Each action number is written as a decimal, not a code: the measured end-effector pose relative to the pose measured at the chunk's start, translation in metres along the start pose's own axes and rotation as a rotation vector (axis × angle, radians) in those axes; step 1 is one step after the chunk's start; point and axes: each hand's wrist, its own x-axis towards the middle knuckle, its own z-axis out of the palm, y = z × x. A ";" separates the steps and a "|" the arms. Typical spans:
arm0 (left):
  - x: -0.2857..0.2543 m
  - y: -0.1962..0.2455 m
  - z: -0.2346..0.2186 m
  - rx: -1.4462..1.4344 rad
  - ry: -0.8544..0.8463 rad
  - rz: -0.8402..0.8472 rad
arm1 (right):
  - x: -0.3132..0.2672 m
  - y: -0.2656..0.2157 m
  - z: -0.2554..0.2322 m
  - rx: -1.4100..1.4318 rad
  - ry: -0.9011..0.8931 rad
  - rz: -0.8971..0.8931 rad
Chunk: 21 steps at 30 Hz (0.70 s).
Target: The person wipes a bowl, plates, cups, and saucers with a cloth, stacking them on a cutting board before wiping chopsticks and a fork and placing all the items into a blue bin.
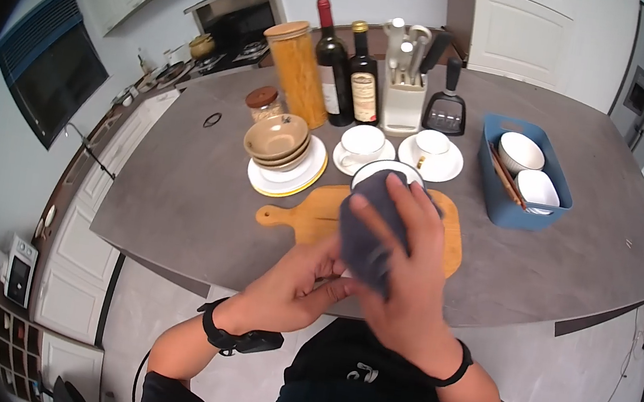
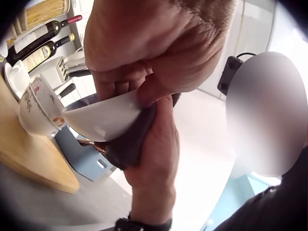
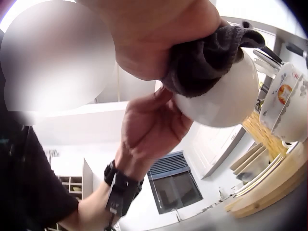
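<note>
My left hand [image 1: 294, 287] pinches the edge of a white bowl [image 2: 108, 115], which is tilted in the air over the near side of the table. With my right hand [image 1: 414, 270] I hold a dark grey cloth [image 1: 366, 235] against the bowl, wrapped over its wall. In the right wrist view the cloth [image 3: 207, 62] bunches under the right palm, and the smooth outside of the bowl [image 3: 224, 96] shows below it. From the head view the cloth and hands hide most of this bowl. Just beyond them, flower-patterned bowls [image 3: 284, 101] stand stacked on a wooden cutting board [image 1: 303, 219].
Brown bowls [image 1: 277, 142] on plates [image 1: 283, 184] stand left of the board. Two cups on saucers [image 1: 448, 169] sit behind it. Farther back are bottles [image 1: 342, 82], a pasta jar [image 1: 298, 76] and a utensil holder [image 1: 403, 106]. A blue bin [image 1: 519, 215] holds bowls at right.
</note>
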 end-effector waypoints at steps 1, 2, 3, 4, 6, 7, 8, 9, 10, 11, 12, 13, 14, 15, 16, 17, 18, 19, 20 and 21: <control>-0.006 0.001 -0.002 -0.071 -0.049 -0.072 | 0.003 -0.001 0.000 0.004 -0.012 -0.003; -0.012 0.002 -0.004 -0.141 -0.101 -0.140 | 0.008 -0.003 -0.003 0.282 -0.023 0.186; -0.016 0.004 -0.002 -0.171 -0.075 -0.084 | 0.012 -0.005 -0.006 0.557 -0.030 0.379; -0.021 0.002 -0.003 -0.174 -0.074 -0.082 | 0.014 -0.005 -0.008 0.829 -0.034 0.573; -0.029 -0.005 -0.004 -0.247 -0.038 0.014 | 0.011 0.006 0.001 0.973 -0.057 0.673; -0.031 -0.010 -0.001 -0.250 -0.042 0.020 | 0.011 0.004 0.005 1.226 -0.007 0.812; -0.033 -0.017 0.004 -0.210 0.051 0.110 | 0.010 0.004 0.008 1.481 0.049 0.949; -0.034 -0.023 0.010 -0.171 0.146 0.197 | 0.006 0.007 0.012 1.624 0.065 0.989; -0.035 -0.030 0.015 -0.176 0.141 0.199 | 0.001 0.010 0.016 1.619 0.070 0.991; -0.035 -0.038 0.019 -0.004 0.176 0.255 | -0.003 0.012 0.019 1.721 0.049 1.035; -0.034 -0.042 0.023 0.168 0.211 0.310 | -0.009 0.014 0.022 1.823 0.026 1.080; -0.029 -0.043 0.026 0.177 0.244 0.313 | -0.019 0.017 0.027 1.818 0.033 1.082; -0.024 -0.046 0.025 0.171 0.240 0.313 | -0.031 0.020 0.031 1.887 0.014 1.057; -0.017 -0.052 0.023 0.301 0.260 0.438 | -0.035 0.018 0.032 1.957 -0.005 1.032; -0.010 -0.054 0.020 0.431 0.281 0.564 | -0.036 0.016 0.030 1.953 0.001 1.036; -0.005 -0.052 0.017 0.427 0.279 0.564 | -0.036 0.012 0.026 1.917 -0.001 1.145; 0.001 -0.045 0.013 0.584 0.304 0.579 | -0.033 0.004 0.021 1.879 -0.005 1.252; 0.002 -0.041 0.010 0.744 0.329 0.591 | -0.030 -0.007 0.018 1.807 0.048 1.309; 0.001 -0.040 0.009 0.744 0.330 0.592 | -0.030 -0.011 0.015 1.806 0.047 1.309; 0.000 -0.039 0.007 0.792 0.303 0.554 | -0.033 -0.013 0.012 1.765 0.076 1.299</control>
